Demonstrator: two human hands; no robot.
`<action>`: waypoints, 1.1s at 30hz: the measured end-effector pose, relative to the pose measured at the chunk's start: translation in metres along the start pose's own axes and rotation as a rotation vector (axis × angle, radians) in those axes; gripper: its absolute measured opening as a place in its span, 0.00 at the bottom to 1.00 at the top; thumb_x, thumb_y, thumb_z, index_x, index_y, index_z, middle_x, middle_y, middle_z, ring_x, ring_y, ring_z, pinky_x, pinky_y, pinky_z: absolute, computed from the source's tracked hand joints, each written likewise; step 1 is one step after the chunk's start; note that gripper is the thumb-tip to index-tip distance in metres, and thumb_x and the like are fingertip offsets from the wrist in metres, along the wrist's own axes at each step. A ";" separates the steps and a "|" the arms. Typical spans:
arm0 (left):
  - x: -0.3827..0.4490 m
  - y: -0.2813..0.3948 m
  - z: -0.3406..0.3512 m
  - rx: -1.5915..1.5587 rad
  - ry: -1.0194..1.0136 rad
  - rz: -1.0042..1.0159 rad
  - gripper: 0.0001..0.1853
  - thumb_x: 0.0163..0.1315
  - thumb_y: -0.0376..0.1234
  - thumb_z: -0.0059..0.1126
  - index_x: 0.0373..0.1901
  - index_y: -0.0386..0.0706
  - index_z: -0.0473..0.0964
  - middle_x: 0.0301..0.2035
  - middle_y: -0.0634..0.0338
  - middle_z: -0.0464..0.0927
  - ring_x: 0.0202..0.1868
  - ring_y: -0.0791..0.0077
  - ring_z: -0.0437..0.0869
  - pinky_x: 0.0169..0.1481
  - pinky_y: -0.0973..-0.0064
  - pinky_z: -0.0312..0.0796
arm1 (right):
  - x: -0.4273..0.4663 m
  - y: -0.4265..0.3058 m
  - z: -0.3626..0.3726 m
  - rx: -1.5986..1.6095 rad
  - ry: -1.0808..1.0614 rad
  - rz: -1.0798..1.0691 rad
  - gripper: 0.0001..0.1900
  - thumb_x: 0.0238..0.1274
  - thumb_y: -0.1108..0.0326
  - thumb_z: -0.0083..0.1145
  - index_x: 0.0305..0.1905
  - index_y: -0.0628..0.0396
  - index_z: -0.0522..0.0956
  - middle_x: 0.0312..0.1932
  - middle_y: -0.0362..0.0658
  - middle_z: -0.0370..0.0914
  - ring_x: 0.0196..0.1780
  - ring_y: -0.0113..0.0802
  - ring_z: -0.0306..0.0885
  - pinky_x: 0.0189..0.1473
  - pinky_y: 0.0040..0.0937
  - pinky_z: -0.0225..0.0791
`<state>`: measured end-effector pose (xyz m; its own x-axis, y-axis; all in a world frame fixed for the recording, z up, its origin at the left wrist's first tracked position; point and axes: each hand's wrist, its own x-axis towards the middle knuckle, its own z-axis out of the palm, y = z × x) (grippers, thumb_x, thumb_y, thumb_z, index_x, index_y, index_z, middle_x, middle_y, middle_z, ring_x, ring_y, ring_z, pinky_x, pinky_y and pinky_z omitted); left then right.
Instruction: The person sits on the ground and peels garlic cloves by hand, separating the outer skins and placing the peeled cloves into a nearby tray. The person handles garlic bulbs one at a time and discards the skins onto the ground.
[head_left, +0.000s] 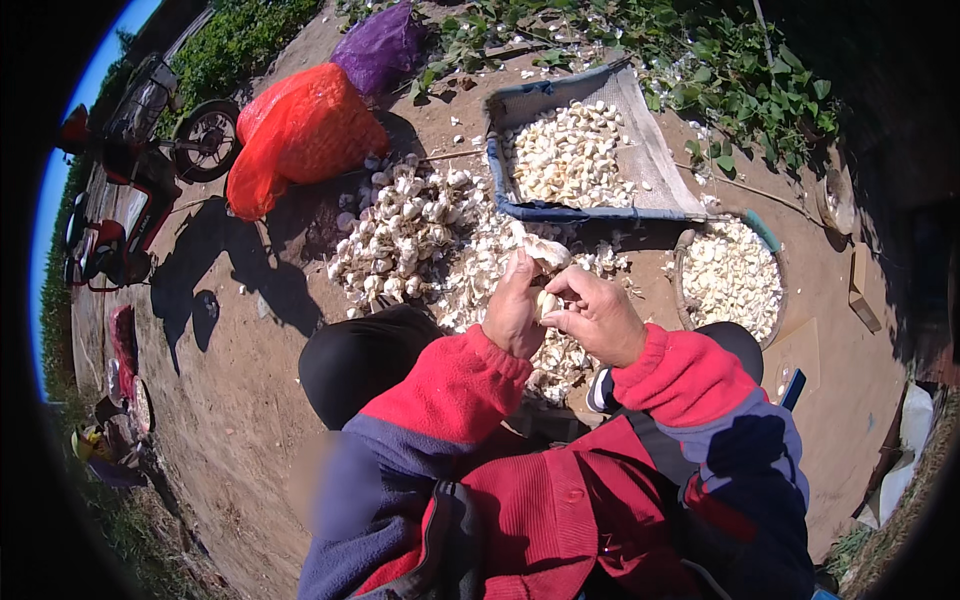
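My left hand (514, 309) grips a partly opened garlic bulb (547, 253), its papery skin standing up above the thumb. My right hand (598, 313) is against it, thumb and forefinger pinching a pale garlic clove (548, 303) between the two hands. Beyond my left knee lies a heap of whole garlic bulbs (405, 217), with loose garlic skins (480, 285) beside and below it. Peeled-looking cloves (566, 154) fill part of a blue-rimmed scoop-shaped basket (577, 215). More cloves (731, 277) lie in a round basket (682, 289) near my right knee.
A full red mesh sack (315, 127) and a purple mesh sack (379, 46) stand beyond the bulbs. A motorbike (135, 180) is at the far left. Leafy plants (720, 82) border the ground at the top. A small cardboard box (862, 289) lies at the right.
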<state>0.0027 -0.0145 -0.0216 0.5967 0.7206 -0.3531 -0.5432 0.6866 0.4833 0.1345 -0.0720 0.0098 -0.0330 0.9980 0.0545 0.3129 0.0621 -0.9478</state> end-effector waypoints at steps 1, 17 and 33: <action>0.000 0.000 0.000 -0.006 0.001 0.000 0.18 0.78 0.45 0.31 0.54 0.43 0.65 0.47 0.56 0.74 0.47 0.64 0.78 0.52 0.63 0.75 | 0.001 0.001 0.000 0.103 -0.023 0.108 0.13 0.55 0.76 0.66 0.43 0.62 0.74 0.31 0.42 0.77 0.30 0.22 0.75 0.29 0.24 0.70; 0.006 -0.021 0.007 0.357 -0.003 0.278 0.18 0.76 0.46 0.40 0.52 0.41 0.66 0.41 0.61 0.73 0.37 0.77 0.71 0.40 0.79 0.69 | -0.011 0.028 0.018 -0.044 0.154 0.121 0.15 0.52 0.77 0.49 0.47 0.63 0.67 0.32 0.54 0.75 0.37 0.49 0.78 0.38 0.41 0.71; 0.001 -0.026 0.015 0.466 0.037 0.421 0.19 0.77 0.45 0.38 0.56 0.40 0.64 0.43 0.59 0.75 0.40 0.77 0.74 0.46 0.76 0.70 | -0.009 0.032 0.020 0.089 0.176 0.098 0.13 0.61 0.71 0.49 0.48 0.64 0.65 0.38 0.56 0.78 0.41 0.51 0.80 0.47 0.43 0.71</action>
<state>0.0265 -0.0332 -0.0226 0.3621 0.9287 -0.0798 -0.4075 0.2348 0.8825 0.1256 -0.0790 -0.0279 0.1618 0.9868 0.0075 0.2210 -0.0289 -0.9748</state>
